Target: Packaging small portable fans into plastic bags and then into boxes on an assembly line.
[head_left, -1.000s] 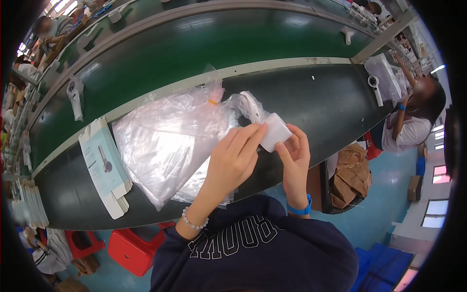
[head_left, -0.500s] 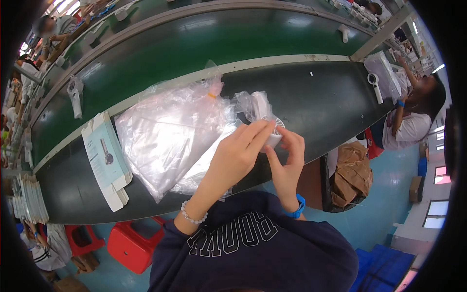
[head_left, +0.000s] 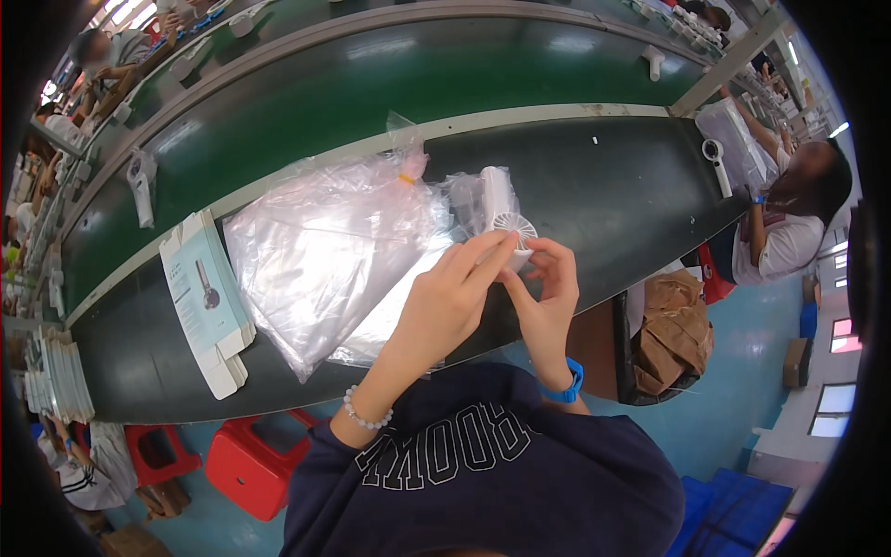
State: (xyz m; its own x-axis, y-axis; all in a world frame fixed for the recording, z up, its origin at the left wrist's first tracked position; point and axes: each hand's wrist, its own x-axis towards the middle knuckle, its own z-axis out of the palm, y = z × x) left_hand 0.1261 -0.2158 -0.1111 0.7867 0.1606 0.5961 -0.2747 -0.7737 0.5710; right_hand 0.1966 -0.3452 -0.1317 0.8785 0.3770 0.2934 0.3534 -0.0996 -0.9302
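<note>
A white handheld fan (head_left: 498,197) is between my two hands over the dark bench, its handle pointing away from me and its round spoked grille facing up. My left hand (head_left: 452,292), with a beaded bracelet at the wrist, has its fingers closed at the near left edge of the fan head. My right hand (head_left: 543,292), below which sits a blue wristband, pinches the right edge of the head. A crumpled clear bag (head_left: 464,197) lies against the handle's left side; whether it wraps the handle I cannot tell. Left of it rests a pile of clear plastic bags (head_left: 316,251).
Flat printed cartons (head_left: 209,302) are stacked at left, more cartons (head_left: 60,376) beyond. A bagged fan (head_left: 141,190) lies on the green belt (head_left: 390,79); another fan (head_left: 716,167) lies at the right, near a co-worker (head_left: 784,209). A bin with brown paper (head_left: 670,325) stands right.
The fan has turned in my hands: its grille now shows more fully and its handle stands out more from the bag. Both hands have shifted only slightly.
</note>
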